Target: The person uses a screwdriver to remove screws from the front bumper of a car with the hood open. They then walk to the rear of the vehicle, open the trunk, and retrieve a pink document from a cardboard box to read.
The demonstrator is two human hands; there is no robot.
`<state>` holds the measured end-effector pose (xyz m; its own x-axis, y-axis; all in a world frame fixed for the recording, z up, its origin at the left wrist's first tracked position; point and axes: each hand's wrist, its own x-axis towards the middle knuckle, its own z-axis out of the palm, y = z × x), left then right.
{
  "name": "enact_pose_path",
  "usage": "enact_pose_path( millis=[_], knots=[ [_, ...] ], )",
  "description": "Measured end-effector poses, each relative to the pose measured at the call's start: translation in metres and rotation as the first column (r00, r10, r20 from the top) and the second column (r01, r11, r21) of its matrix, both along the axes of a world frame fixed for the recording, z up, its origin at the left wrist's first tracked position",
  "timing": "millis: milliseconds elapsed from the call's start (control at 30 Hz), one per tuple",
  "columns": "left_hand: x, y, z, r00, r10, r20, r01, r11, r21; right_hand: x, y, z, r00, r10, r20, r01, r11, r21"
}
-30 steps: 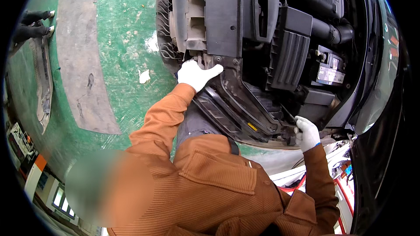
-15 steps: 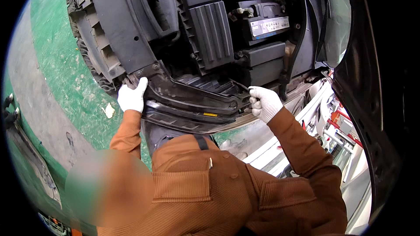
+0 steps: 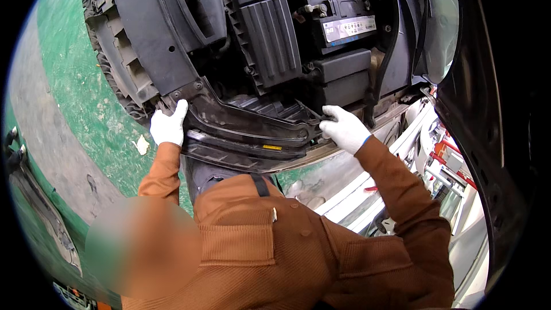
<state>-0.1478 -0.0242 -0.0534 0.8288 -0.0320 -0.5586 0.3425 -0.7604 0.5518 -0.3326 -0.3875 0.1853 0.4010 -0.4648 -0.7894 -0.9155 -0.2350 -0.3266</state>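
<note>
A long, dark, curved piece that looks like a headlight point(image 3: 247, 129) sits at the car's near front corner, with a small yellow label on it. My left hand point(image 3: 167, 126), in a white glove, holds its left end with the thumb on top; the other fingers are partly hidden. At the right end, my white-gloved right hand point(image 3: 344, 129) has its fingers bent close together by the mounting tab. What they hold, if anything, is too small to make out. A thin dark rod point(image 3: 310, 109) runs toward these fingertips from the engine bay.
Beyond my hands lie a black ribbed box point(image 3: 270, 40), a battery point(image 3: 346, 26) and a black cover point(image 3: 345, 77). The raised dark hood point(image 3: 479, 138) is on the right. At left is green floor point(image 3: 72, 80) with a grey strip; white parts and red equipment stand at lower right.
My right hand has turned, its curled fingers now reaching further left by the tab. The view has shifted slightly; my left hand keeps its place on the headlight.
</note>
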Motion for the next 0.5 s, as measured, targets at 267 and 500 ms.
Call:
enact_pose_path(
  millis=[267,500],
  knots=[
    [0.003,-0.002,0.011,0.998,-0.03,-0.049,0.034,0.995,0.098,-0.004,-0.001,-0.021,0.995,0.064,0.07,-0.063,0.998,-0.013],
    [0.005,-0.008,0.012,0.999,-0.051,-0.003,0.051,0.995,0.081,0.012,0.009,0.017,0.527,0.759,-0.382,-0.847,0.507,-0.16]
  ],
)
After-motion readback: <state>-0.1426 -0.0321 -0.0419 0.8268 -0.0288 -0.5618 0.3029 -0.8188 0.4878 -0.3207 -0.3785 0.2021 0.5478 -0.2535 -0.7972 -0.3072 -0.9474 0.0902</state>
